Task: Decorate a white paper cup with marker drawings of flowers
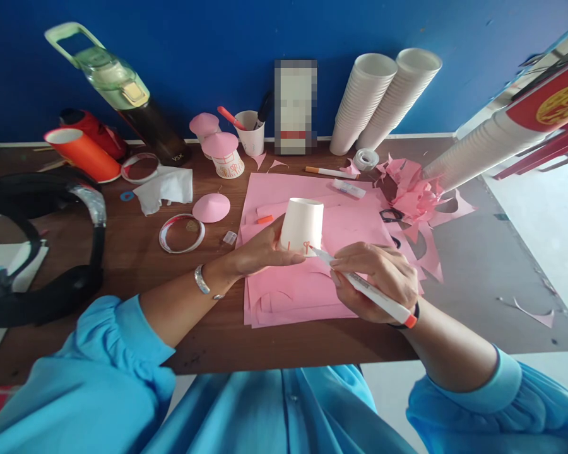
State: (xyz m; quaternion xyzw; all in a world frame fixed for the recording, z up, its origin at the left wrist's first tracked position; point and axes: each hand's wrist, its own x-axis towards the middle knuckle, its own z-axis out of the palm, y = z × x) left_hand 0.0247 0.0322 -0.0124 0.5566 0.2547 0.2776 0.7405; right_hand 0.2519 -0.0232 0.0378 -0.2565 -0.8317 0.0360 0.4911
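- Left hand [261,251] is gripping an inverted white paper cup [303,222] above pink paper sheets [284,287].
- Right hand [381,275] is pinching a white, orange-ended marker [375,295] against it.
- Orange drawing [307,245] is looking early, the cup mostly blank.

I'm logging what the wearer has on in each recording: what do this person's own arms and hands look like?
The left hand and right hand are ungloved. An open, silver-coloured cuff bracelet circles the left wrist; a thin black band the right. The bright blue left sleeve and right sleeve are gathered into plain cuffs, leaving the forearms bare.
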